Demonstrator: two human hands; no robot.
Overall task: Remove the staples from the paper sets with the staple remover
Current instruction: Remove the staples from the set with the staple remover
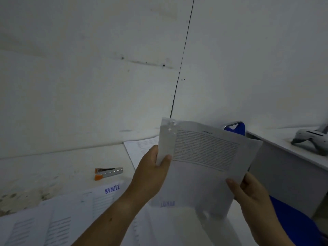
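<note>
Left grip (pixel 154 173) curled round left edge of paper set (pixel 204 157): thumb flat on printed face, fingers behind. Right grip (pixel 248 190) pinching same set at lower right corner, thumb on front, fingers hidden behind the sheet. Both closed on the paper.

Set held up in the air above the counter (pixel 53 166), tilted, block of text facing the camera, print too blurred to read. Top left corner (pixel 168 125) crumpled and ragged; can't tell whether a staple sits there.

Staple remover (pixel 108 173) lying flat on counter, left of left grip, well apart from it, untouched. Silver body, orange end toward the near side.

Below the held set: loose sheets (pixel 71 219) spread on counter, blue "LUNAS" stamp upside down on one. One more printed sheet (pixel 140 150) flat on counter beyond left grip, partly covered by the held set.

Right side: second counter (pixel 269 139) with grey object (pixel 312 141) on top, shape unclear. Blue chair (pixel 238 128) peeking out behind the held set's top edge, chrome frame visible.
</note>
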